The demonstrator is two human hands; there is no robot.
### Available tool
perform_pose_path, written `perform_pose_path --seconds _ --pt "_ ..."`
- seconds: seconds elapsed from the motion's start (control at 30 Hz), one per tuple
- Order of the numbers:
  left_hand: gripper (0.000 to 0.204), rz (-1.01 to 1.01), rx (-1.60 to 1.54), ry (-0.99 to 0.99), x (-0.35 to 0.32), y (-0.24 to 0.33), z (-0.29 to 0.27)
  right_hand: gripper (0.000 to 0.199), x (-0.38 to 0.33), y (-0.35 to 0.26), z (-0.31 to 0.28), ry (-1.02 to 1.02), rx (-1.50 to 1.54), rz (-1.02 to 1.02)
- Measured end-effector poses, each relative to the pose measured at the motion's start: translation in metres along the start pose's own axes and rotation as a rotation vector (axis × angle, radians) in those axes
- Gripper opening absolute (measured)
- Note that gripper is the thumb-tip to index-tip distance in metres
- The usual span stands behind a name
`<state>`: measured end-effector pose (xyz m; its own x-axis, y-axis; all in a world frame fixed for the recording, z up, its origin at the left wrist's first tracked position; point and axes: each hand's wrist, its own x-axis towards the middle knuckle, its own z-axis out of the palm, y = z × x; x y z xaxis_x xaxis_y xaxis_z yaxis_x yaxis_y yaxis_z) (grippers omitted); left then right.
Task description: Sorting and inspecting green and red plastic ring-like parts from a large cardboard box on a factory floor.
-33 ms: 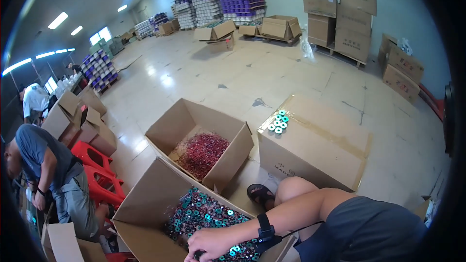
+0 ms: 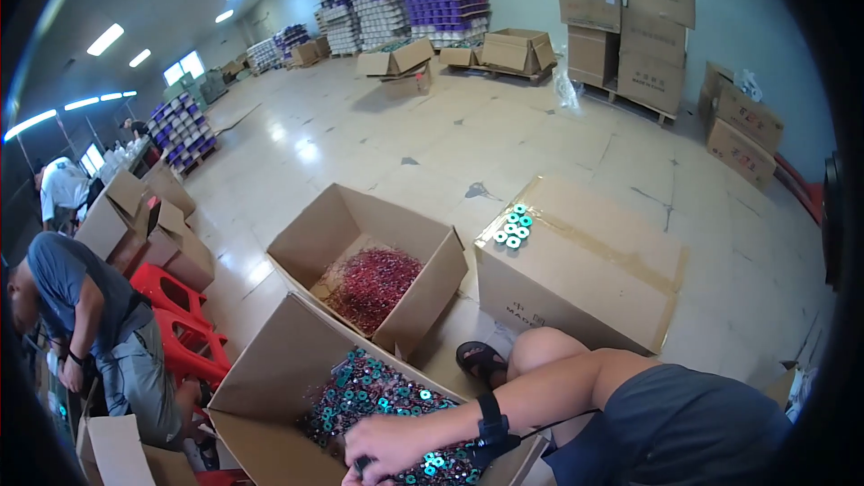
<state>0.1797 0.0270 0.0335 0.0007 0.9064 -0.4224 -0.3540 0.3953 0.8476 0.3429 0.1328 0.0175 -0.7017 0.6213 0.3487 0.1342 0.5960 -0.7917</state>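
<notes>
My right hand [image 2: 385,446] reaches in from the right over an open cardboard box [image 2: 270,369] at the lower edge. Its fingers are bent down and drawn together; their tips run to the picture's edge, so anything in them is hidden. A small dark item, perhaps a ring, shows at one finger, and a black band [image 2: 491,418] circles the wrist. Under and around the hand lie many teal discs with holes [image 2: 367,393], mixed with dark reddish bits. My left hand does not show.
A second open carton [image 2: 297,247] beyond holds a pile of red bits [image 2: 382,279]. Several teal rings [image 2: 515,227] sit on a taped box [image 2: 585,261] to the right. Red stools [image 2: 184,333] and a seated person [image 2: 90,306] are at left; stacked purple-and-white goods [image 2: 445,4] stand far back.
My right hand has risen slightly and turned a little, with its fingers still bent over the discs. The whole view has shifted by a small amount.
</notes>
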Motion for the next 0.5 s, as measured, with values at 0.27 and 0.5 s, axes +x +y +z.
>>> perform_pose_path --seconds 0.27,0.5 --pt "0.056 -0.039 -0.050 -0.042 0.001 0.004 -0.018 0.037 -0.092 0.085 -0.232 0.885 -0.301 0.851" --pt "0.048 -0.024 -0.030 0.001 0.006 0.004 -0.015 0.029 -0.277 0.148 -0.353 1.335 -0.436 1.465"
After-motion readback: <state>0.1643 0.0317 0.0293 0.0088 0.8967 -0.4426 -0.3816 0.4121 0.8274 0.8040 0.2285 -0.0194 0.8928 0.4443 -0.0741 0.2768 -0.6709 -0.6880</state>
